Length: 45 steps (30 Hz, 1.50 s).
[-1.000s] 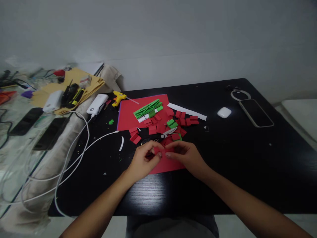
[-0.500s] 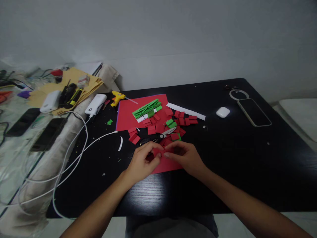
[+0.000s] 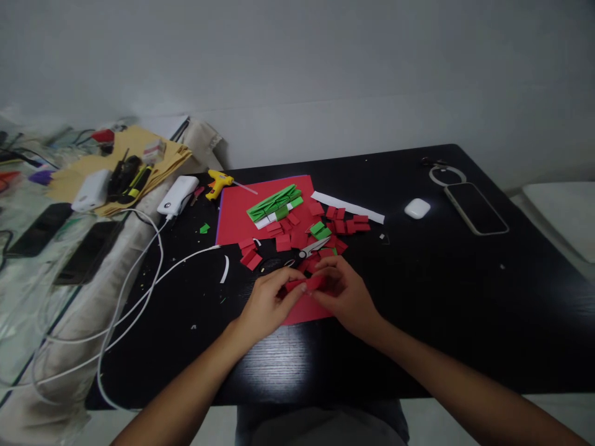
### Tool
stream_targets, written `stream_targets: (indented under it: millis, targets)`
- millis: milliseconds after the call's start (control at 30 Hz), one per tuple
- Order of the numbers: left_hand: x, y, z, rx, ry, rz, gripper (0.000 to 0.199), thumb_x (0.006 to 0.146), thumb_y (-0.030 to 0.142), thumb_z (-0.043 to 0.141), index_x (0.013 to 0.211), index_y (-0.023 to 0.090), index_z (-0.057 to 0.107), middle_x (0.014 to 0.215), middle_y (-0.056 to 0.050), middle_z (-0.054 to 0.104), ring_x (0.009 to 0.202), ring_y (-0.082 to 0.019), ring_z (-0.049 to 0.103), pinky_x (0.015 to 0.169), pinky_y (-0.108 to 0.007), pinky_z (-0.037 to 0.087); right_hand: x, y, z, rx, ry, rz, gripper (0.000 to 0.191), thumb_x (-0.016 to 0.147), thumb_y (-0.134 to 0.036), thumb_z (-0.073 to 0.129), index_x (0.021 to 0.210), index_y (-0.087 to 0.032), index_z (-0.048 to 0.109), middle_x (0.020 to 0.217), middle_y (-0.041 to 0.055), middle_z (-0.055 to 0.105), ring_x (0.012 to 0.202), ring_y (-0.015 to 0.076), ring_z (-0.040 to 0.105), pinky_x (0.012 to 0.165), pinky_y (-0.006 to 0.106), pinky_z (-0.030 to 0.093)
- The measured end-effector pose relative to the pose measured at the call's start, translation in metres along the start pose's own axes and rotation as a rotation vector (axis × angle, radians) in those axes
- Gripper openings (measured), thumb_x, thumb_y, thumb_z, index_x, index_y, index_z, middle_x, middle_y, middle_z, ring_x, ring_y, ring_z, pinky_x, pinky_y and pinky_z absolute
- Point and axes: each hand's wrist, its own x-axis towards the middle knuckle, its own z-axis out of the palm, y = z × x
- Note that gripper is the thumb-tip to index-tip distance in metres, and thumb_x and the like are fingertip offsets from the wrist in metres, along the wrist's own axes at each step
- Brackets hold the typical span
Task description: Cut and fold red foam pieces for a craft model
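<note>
Hands (image 3: 266, 302) and forearms (image 3: 204, 371) are bare; trousers (image 3: 391, 422) look dark; top (image 3: 325, 430) greyish.

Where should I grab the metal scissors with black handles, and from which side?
Probably by the black loop handles of the metal scissors, from the near left, just beyond the left hand: the pointed blades aim away to the far right, among folded red paper pieces.

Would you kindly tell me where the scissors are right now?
In the head view, near the picture's centre, the scissors lie amid red paper pieces on the black table, just beyond the left hand and right hand.
</note>
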Motion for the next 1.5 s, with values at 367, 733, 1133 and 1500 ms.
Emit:
stream_targets:
  millis: [367,733,1133,1500]
  targets:
    - [0.001,-0.003,0.003,0.005,0.014,0.021,0.016,0.099,0.031,0.061,0.096,0.018,0.070,0.086,-0.002,0.071,0.078,-0.014,0.065,0.070,-0.024,0.048,0.002,0.005,-0.002,-0.033,-0.047,-0.012,0.032,0.076,-0.023,0.080,0.102,-0.024,0.062,0.097,0.0019,0.072,0.090,0.0187,0.069,0.079,0.030,0.053]
    - [0.002,-0.004,0.005,-0.166,0.076,-0.112,0.023,0.096,0.037,0.064,0.086,0.017,0.067,0.068,0.002,0.061,0.061,-0.011,0.054,0.058,-0.021,0.041,0.007,-0.004,-0.003,0.113,-0.030,0.123,0.039,0.070,-0.028,0.086,0.098,-0.023,0.060,0.082,-0.0024,0.066,0.076,0.0154,0.065,0.074,0.029,0.054]
    - [0.004,-0.005,0.006,-0.340,0.035,-0.210,0.029,0.089,0.042,0.070,0.079,0.016,0.064,0.061,0.004,0.053,0.056,-0.009,0.045,0.054,-0.021,0.036,0.008,-0.006,-0.006,0.122,0.003,0.151,0.041,0.067,-0.032,0.090,0.097,-0.022,0.063,0.079,-0.0021,0.068,0.076,0.0156,0.067,0.075,0.030,0.055]
    - [0.005,0.003,0.001,-0.385,0.028,-0.270,0.033,0.087,0.047,0.072,0.078,0.016,0.064,0.061,0.002,0.057,0.057,-0.011,0.048,0.056,-0.022,0.039,0.007,-0.010,-0.004,0.202,0.026,0.151,0.050,0.065,-0.034,0.093,0.097,-0.024,0.057,0.076,-0.0046,0.068,0.067,0.0131,0.067,0.069,0.028,0.055]
